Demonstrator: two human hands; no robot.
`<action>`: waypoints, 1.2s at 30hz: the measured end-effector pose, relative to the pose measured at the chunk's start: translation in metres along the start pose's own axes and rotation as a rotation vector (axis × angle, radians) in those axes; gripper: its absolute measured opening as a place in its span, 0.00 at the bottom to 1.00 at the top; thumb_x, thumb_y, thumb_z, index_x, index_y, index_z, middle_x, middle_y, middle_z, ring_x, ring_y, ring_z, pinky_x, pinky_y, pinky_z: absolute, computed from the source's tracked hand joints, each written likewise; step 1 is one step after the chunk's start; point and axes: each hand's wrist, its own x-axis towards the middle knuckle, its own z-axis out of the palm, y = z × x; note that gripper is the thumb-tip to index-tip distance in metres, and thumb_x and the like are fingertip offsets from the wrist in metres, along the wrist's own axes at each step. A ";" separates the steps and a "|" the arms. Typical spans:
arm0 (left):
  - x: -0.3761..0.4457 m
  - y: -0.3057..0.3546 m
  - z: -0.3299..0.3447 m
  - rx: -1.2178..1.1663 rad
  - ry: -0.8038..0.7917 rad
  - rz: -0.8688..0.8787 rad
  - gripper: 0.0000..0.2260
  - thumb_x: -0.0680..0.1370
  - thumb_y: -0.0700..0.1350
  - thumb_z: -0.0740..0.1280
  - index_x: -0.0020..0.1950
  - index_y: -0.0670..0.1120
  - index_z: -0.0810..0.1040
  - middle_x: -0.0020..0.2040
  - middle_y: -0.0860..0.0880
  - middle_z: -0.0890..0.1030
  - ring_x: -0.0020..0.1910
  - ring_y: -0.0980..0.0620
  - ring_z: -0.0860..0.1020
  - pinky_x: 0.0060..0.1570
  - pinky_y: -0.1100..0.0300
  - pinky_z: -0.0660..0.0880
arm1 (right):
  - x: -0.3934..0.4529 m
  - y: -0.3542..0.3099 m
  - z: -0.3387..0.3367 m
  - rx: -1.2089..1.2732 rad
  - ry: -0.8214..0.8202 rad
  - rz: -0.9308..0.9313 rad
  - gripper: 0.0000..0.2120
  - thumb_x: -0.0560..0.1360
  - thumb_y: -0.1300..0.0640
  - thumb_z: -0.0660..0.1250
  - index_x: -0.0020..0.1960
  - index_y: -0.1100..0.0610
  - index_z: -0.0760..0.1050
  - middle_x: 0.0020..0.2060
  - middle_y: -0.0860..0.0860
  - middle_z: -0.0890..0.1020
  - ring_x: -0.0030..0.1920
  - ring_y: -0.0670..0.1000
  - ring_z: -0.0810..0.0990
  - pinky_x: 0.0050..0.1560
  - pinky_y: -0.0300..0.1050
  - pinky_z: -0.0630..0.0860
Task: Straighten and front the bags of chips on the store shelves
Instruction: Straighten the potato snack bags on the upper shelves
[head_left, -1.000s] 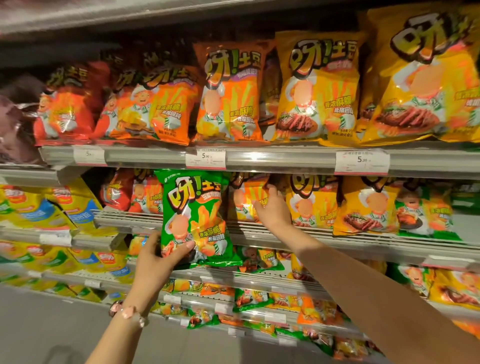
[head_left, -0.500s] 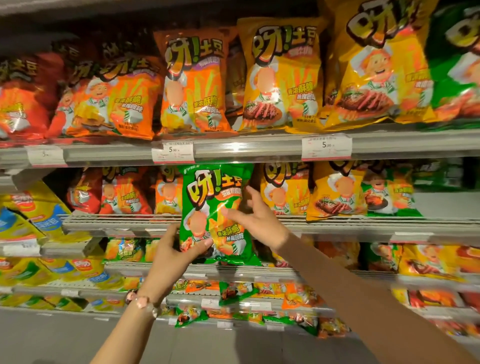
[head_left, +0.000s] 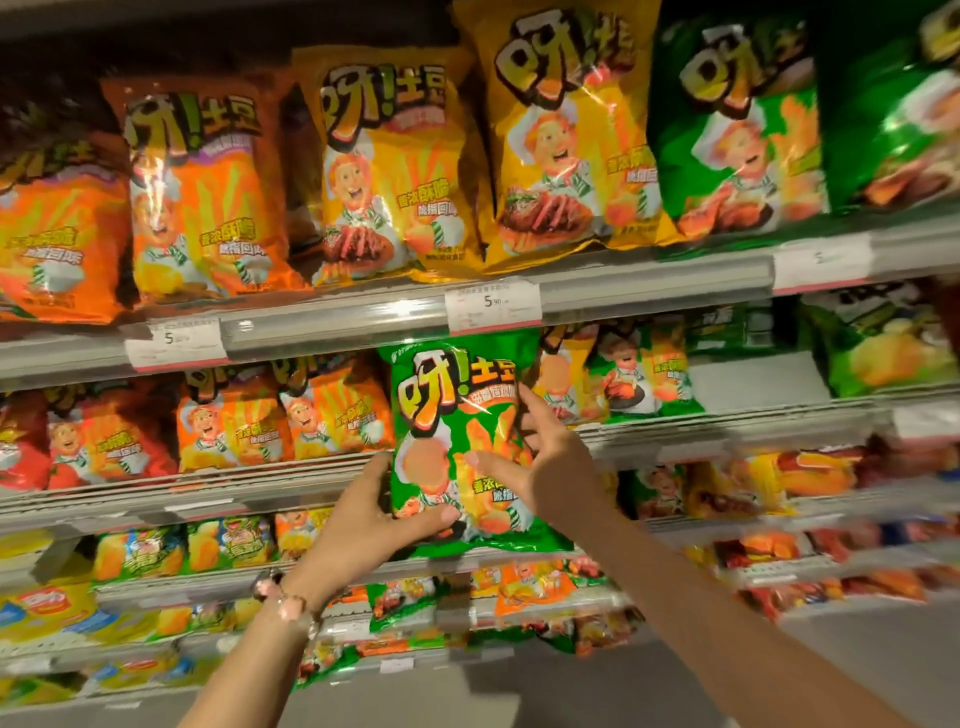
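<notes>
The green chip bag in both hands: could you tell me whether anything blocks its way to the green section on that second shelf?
Both the left hand and right hand hold the green chip bag. A small yellow bag stands right behind it, and green bags already fill the slot beside that.

Two hands, the left hand (head_left: 363, 514) and the right hand (head_left: 545, 467), hold one green bag (head_left: 457, 447) before the store shelves. On the top shelf (head_left: 649, 291) stand six large bags in the front row: two orange (head_left: 202, 192), two yellow (head_left: 389, 171) and two green (head_left: 743, 130). Three price tags (head_left: 493, 306) show on that shelf's edge. One bracelet (head_left: 285, 603) circles the left wrist. Bags on the lower shelves are too blurred to count.
</notes>
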 end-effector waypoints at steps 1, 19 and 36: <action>0.004 0.005 0.010 0.010 -0.011 0.014 0.25 0.63 0.52 0.77 0.54 0.60 0.70 0.48 0.67 0.80 0.47 0.75 0.75 0.43 0.79 0.71 | -0.001 0.004 -0.012 -0.001 0.007 0.006 0.44 0.66 0.48 0.77 0.75 0.50 0.59 0.51 0.36 0.75 0.48 0.31 0.76 0.48 0.24 0.71; 0.073 0.071 0.137 0.603 -0.108 0.425 0.51 0.53 0.78 0.66 0.69 0.50 0.66 0.66 0.49 0.68 0.67 0.49 0.65 0.66 0.53 0.63 | 0.009 0.065 -0.214 -0.062 0.227 -0.032 0.26 0.70 0.60 0.73 0.64 0.45 0.70 0.33 0.31 0.79 0.38 0.33 0.78 0.39 0.28 0.71; 0.149 0.060 0.223 1.344 0.315 -0.012 0.43 0.73 0.43 0.70 0.78 0.56 0.44 0.78 0.42 0.45 0.75 0.36 0.36 0.65 0.25 0.42 | 0.090 0.104 -0.320 -0.085 0.278 0.104 0.33 0.75 0.57 0.70 0.74 0.59 0.58 0.69 0.55 0.69 0.68 0.55 0.69 0.67 0.52 0.68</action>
